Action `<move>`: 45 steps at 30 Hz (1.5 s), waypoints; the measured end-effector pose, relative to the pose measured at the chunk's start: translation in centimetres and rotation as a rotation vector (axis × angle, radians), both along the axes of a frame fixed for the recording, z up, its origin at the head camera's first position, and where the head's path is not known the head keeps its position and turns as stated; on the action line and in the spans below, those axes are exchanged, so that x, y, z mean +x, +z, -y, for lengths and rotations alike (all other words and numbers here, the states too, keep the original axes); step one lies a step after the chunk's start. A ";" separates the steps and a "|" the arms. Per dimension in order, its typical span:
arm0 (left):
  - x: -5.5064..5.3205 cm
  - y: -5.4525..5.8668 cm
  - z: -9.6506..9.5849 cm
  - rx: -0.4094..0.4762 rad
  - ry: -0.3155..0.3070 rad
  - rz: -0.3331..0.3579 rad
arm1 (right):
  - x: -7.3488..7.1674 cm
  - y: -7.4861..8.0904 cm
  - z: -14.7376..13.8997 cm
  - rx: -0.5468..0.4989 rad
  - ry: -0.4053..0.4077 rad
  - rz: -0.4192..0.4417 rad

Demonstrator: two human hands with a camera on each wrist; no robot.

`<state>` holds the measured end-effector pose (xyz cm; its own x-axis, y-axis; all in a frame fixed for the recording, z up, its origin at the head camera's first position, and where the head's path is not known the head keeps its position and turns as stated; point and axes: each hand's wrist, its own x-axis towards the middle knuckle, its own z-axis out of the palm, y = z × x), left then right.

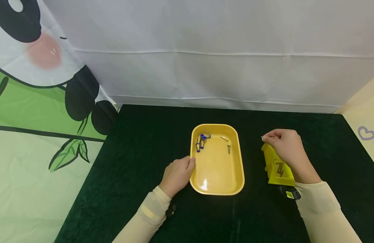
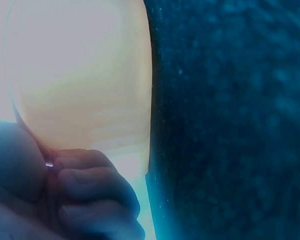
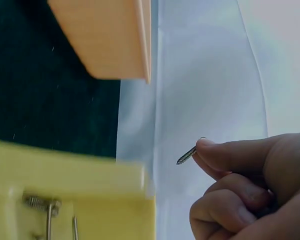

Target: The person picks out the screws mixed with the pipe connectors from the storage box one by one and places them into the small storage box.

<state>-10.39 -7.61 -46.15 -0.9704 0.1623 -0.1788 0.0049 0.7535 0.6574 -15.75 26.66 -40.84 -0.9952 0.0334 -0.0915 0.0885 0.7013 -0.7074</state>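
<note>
My left hand grips the left rim of a yellow tray, thumb on top; in the left wrist view its fingers are curled against the tray's side. Pinched between my right thumb and forefinger is a screw, its pointed end sticking out. That right hand is above the far end of a small bright-yellow bin, where several screws lie. Inside the tray, brass fittings with blue ends are grouped at the upper left, and a few screws lie at the upper right.
Tray and bin stand apart on a dark green cloth-covered table. A white sheet hangs behind the table's back edge. To the left is a printed cartoon sheet.
</note>
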 end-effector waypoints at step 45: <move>0.0 0.4 -0.2 0.019 0.015 0.026 | 2.4 -0.5 -1.4 -0.064 -0.049 0.063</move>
